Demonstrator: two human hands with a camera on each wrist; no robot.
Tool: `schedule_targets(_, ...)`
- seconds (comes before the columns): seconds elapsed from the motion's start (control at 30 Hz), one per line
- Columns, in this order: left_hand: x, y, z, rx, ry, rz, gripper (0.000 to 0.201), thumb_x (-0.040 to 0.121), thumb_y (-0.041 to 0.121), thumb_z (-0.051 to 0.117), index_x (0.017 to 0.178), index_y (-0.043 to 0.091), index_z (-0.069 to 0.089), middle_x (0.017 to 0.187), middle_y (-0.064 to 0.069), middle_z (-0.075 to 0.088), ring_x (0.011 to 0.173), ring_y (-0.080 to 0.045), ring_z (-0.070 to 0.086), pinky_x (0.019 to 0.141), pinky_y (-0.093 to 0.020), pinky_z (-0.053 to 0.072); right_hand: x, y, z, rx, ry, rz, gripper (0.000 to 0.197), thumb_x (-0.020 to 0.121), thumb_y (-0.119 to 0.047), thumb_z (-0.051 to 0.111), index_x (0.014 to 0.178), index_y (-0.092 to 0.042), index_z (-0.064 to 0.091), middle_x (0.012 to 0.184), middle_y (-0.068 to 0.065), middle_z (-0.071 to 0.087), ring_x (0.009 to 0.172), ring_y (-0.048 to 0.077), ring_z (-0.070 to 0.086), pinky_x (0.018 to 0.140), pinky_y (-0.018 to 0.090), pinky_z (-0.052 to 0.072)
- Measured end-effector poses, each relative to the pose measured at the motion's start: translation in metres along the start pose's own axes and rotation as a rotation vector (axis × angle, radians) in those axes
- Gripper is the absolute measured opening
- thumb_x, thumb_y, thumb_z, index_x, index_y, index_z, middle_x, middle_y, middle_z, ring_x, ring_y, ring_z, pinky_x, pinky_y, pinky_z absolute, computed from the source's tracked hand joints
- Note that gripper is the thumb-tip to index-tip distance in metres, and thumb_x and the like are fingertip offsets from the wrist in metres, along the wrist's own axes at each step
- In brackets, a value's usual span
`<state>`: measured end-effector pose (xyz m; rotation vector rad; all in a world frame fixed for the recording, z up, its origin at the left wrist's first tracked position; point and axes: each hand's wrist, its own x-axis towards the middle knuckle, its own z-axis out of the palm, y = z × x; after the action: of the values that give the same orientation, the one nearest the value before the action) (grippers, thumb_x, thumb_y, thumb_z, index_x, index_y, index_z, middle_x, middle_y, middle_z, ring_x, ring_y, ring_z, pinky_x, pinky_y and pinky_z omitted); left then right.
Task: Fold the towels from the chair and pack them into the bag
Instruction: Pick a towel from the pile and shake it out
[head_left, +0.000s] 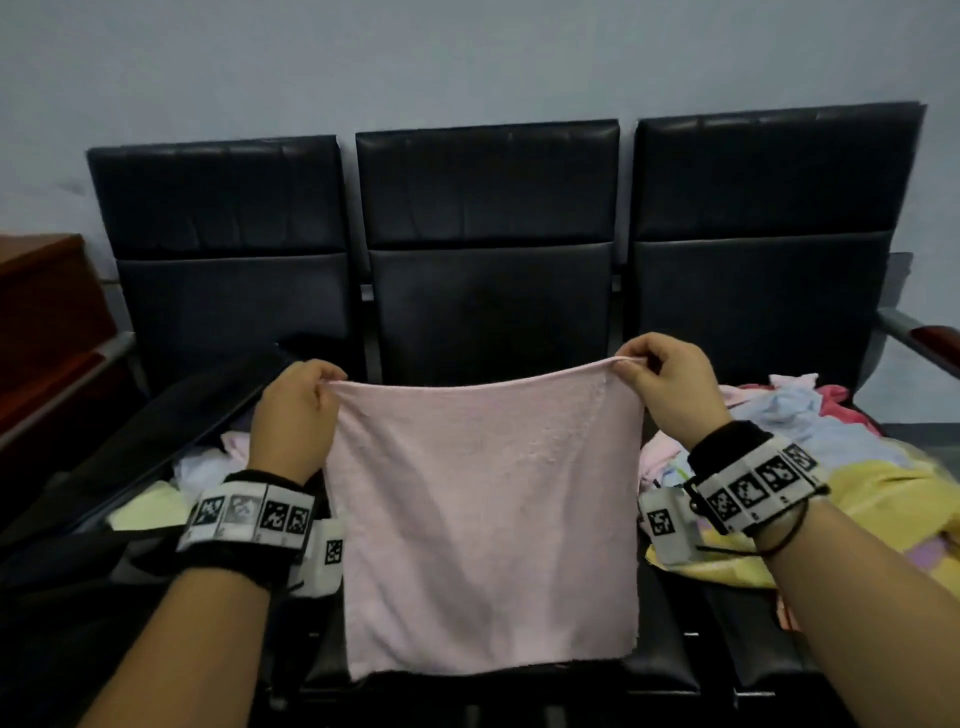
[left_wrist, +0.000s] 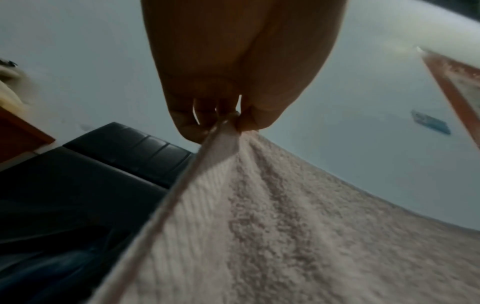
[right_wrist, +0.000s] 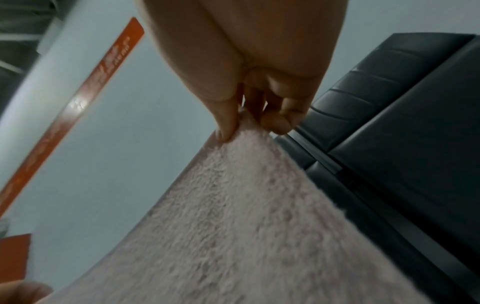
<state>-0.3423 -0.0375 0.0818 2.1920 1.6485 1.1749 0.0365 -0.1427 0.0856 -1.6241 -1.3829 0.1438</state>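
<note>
A pale pink towel (head_left: 488, 519) hangs flat and unfolded in front of the middle seat of a black three-seat chair (head_left: 488, 218). My left hand (head_left: 298, 405) pinches its top left corner, and my right hand (head_left: 662, 374) pinches its top right corner. The left wrist view shows the left hand (left_wrist: 228, 121) nipping the towel (left_wrist: 272, 226) at its hemmed corner. In the right wrist view the right hand (right_wrist: 249, 123) pinches the towel (right_wrist: 233, 226) between thumb and fingers. An open black bag (head_left: 171, 431) on the left seat holds several pale towels.
A heap of loose towels (head_left: 831, 467) in yellow, blue, pink and white covers the right seat. A red-brown wooden cabinet (head_left: 47, 312) stands at the far left. Chair armrests (head_left: 919, 338) jut out at both ends. A grey wall runs behind.
</note>
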Motion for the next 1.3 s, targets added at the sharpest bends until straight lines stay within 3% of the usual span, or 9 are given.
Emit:
schedule_targets(0.23, 0.036, 0.001, -0.001, -0.125, 0.152, 0.167, 0.025, 0.093, 0.004, 0.049, 0.104, 0.013, 0.069, 0.1, 0.003, 0.064, 0.093, -0.007, 0.056, 0.086, -0.026, 0.043, 0.032, -0.006, -0.014, 0.118, 0.136, -0.062, 0.023, 0.088, -0.019, 0.069, 0.081, -0.04, 0.065, 0.079, -0.026, 0.066, 0.074, -0.01, 0.06, 0.065, 0.004, 0.042)
schedule_targets(0.37, 0.016, -0.007, -0.001, -0.193, 0.111, 0.205, 0.024, 0.093, 0.002, 0.051, 0.103, 0.014, 0.069, 0.1, 0.006, 0.065, 0.093, -0.008, 0.059, 0.085, -0.027, 0.046, 0.0, 0.0, -0.021, 0.168, 0.092, -0.08, 0.021, 0.088, -0.018, 0.066, 0.085, -0.039, 0.066, 0.087, -0.02, 0.069, 0.083, -0.002, 0.063, 0.075, 0.012, 0.047)
schedule_targets(0.43, 0.0, -0.019, 0.005, -0.213, 0.026, 0.169, 0.025, 0.091, -0.001, 0.054, 0.1, 0.014, 0.071, 0.096, 0.004, 0.067, 0.089, -0.011, 0.062, 0.083, -0.027, 0.048, -0.023, 0.014, -0.015, 0.19, -0.009, -0.029, 0.016, 0.089, -0.014, 0.065, 0.089, -0.03, 0.067, 0.089, -0.014, 0.071, 0.086, 0.006, 0.065, 0.078, 0.019, 0.05)
schedule_targets(0.53, -0.024, -0.039, 0.018, -0.209, -0.148, 0.09, 0.024, 0.083, -0.003, 0.059, 0.087, 0.017, 0.073, 0.085, 0.001, 0.071, 0.079, -0.007, 0.061, 0.077, -0.018, 0.046, -0.063, 0.04, -0.004, 0.148, -0.207, 0.051, 0.015, 0.09, -0.008, 0.065, 0.086, -0.022, 0.066, 0.078, -0.015, 0.068, 0.072, -0.001, 0.06, 0.067, 0.011, 0.045)
schedule_targets(0.73, -0.078, -0.079, 0.052, -0.192, -0.704, -0.15, 0.037, 0.074, -0.019, 0.057, 0.07, 0.014, 0.073, 0.064, -0.001, 0.071, 0.065, -0.017, 0.059, 0.058, -0.016, 0.045, -0.117, 0.083, 0.017, 0.082, -0.683, 0.264, 0.014, 0.089, 0.001, 0.066, 0.08, -0.01, 0.064, 0.064, -0.011, 0.056, 0.062, 0.003, 0.047, 0.06, 0.016, 0.036)
schedule_targets(0.83, -0.092, -0.096, 0.061, -0.216, -0.858, -0.239, 0.034, 0.075, -0.02, 0.054, 0.076, 0.007, 0.075, 0.076, -0.019, 0.073, 0.069, -0.018, 0.059, 0.062, -0.02, 0.045, -0.126, 0.095, 0.022, 0.072, -0.809, 0.306, 0.011, 0.09, -0.004, 0.068, 0.082, -0.011, 0.064, 0.065, -0.01, 0.054, 0.06, 0.001, 0.044, 0.058, 0.013, 0.035)
schedule_targets(0.97, -0.089, -0.103, 0.067, -0.239, -0.843, -0.292, 0.028, 0.079, -0.018, 0.056, 0.082, 0.003, 0.075, 0.084, -0.025, 0.072, 0.075, -0.02, 0.058, 0.073, -0.031, 0.043, -0.12, 0.106, 0.032, 0.133, -0.671, 0.396, 0.012, 0.09, -0.002, 0.066, 0.081, -0.01, 0.064, 0.056, -0.013, 0.053, 0.055, 0.002, 0.043, 0.055, 0.013, 0.034)
schedule_targets(1.1, -0.08, -0.099, 0.086, -0.236, -0.669, -0.286, 0.029, 0.08, -0.016, 0.053, 0.085, 0.005, 0.073, 0.082, -0.022, 0.071, 0.072, -0.02, 0.056, 0.066, -0.026, 0.043, -0.106, 0.116, 0.051, 0.11, -0.487, 0.422, 0.009, 0.09, -0.006, 0.067, 0.082, -0.008, 0.065, 0.065, 0.0, 0.058, 0.063, 0.012, 0.049, 0.063, 0.027, 0.04)
schedule_targets(1.3, -0.066, -0.103, 0.13, -0.181, -0.465, -0.325, 0.029, 0.086, -0.002, 0.052, 0.09, 0.021, 0.068, 0.082, 0.002, 0.067, 0.072, -0.016, 0.057, 0.066, -0.027, 0.044, -0.09, 0.134, 0.086, 0.027, -0.26, 0.453, 0.006, 0.087, -0.006, 0.067, 0.081, -0.006, 0.068, 0.073, 0.0, 0.062, 0.068, 0.013, 0.054, 0.065, 0.025, 0.042)
